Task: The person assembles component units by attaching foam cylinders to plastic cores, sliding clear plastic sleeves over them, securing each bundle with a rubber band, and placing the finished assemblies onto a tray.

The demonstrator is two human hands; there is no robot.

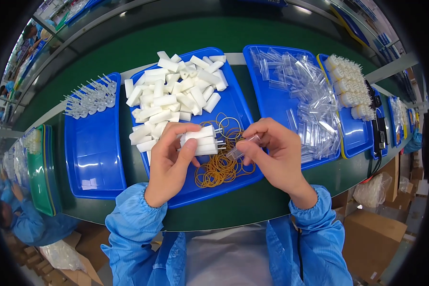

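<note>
A bundle of white foam cylinders (204,141) with thin clear stems sticking out toward the right is gripped in my left hand (169,164). My right hand (279,155) pinches a short clear plastic tube (235,152) close to the stem ends, and a small gap separates tube and stems. Both hands are over a blue tray (238,97). Loose white foam cylinders (169,93) are heaped in its far part. Tan rubber bands (219,172) lie tangled below and between my hands, with a pale ring (229,120) just beyond them.
To the right, a blue tray (254,90) holds many clear tubes (314,105). Farther right, white bundled parts (350,88) fill part of another tray. At left, a blue tray (93,157) carries clear stemmed pieces (91,97). Green trays (40,176) stand beyond it, near another person's blue sleeve (31,221).
</note>
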